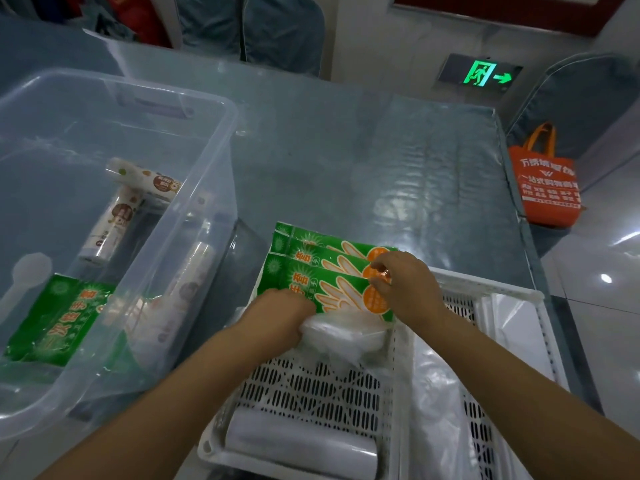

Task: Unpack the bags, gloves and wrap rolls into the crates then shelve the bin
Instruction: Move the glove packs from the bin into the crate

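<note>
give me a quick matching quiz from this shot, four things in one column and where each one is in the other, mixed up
Things:
1. green glove packs
2. patterned wrap rolls
3. orange tote bag
4. plain white roll

Places:
A. on the floor beside the table
B. at the near end of the white crate
C. inside the clear bin
D. under both hands, left hand and right hand, at the crate's far end

Pairs: 1-D, 2-C, 3-A, 4-B

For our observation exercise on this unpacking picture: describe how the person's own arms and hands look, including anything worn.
Both forearms are bare as far as the frame shows: no sleeves, gloves, watch or rings visible on the left hand or right hand.
</note>
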The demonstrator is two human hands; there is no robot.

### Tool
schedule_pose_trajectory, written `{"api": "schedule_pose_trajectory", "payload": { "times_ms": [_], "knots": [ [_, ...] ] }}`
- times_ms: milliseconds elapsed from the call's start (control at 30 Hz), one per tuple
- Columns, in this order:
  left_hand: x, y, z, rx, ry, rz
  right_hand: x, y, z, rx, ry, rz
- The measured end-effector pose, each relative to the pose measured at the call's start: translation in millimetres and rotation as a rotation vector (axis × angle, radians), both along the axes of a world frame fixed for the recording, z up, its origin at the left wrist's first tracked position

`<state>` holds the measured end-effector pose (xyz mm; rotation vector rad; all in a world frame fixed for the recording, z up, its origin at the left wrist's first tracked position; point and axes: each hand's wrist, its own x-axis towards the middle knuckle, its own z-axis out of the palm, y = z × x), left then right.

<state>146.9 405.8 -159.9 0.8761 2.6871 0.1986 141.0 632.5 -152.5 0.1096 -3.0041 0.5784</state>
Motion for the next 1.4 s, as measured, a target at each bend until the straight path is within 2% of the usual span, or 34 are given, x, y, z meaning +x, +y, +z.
{"api": "schedule_pose_trajectory", "payload": {
  "times_ms": [100, 167, 300, 400, 567, 667, 833, 1033, 1400],
  "knots": [
    [-15, 12, 18, -0.003, 0.104, 0.023, 4, -6, 13, -0.216, 0.133, 0.036],
    [-30, 26, 26, -0.011, 0.189, 0.022, 8, -9, 21, -0.230, 0.166, 0.082],
    [-52, 50, 30, -0.007, 0.340, 0.012, 15, -18, 17, 0.162, 0.146, 0.146],
    [-59, 51, 18, 0.061, 0.342, -0.016, 11, -22, 3, 0.362, 0.118, 0.113],
    [-64, 26, -13, 0.018, 0.321, 0.103, 5, -23, -18, 0.469, 0.111, 0.023],
    [-61, 20, -19, 0.001, 0.292, 0.178, 6, -26, -23, 0.479, 0.095, 0.033],
    [-48, 19, -24, -0.061, 0.319, 0.039, 7, -35, -25, 0.449, 0.066, 0.034],
    [-42, 5, -33, -0.143, 0.246, 0.013, 17, -36, -32, 0.488, -0.027, 0.103],
    [-32, 12, -12, -0.072, 0.287, 0.037, 25, -25, -11, 0.398, 0.126, 0.101]
  ]
}}
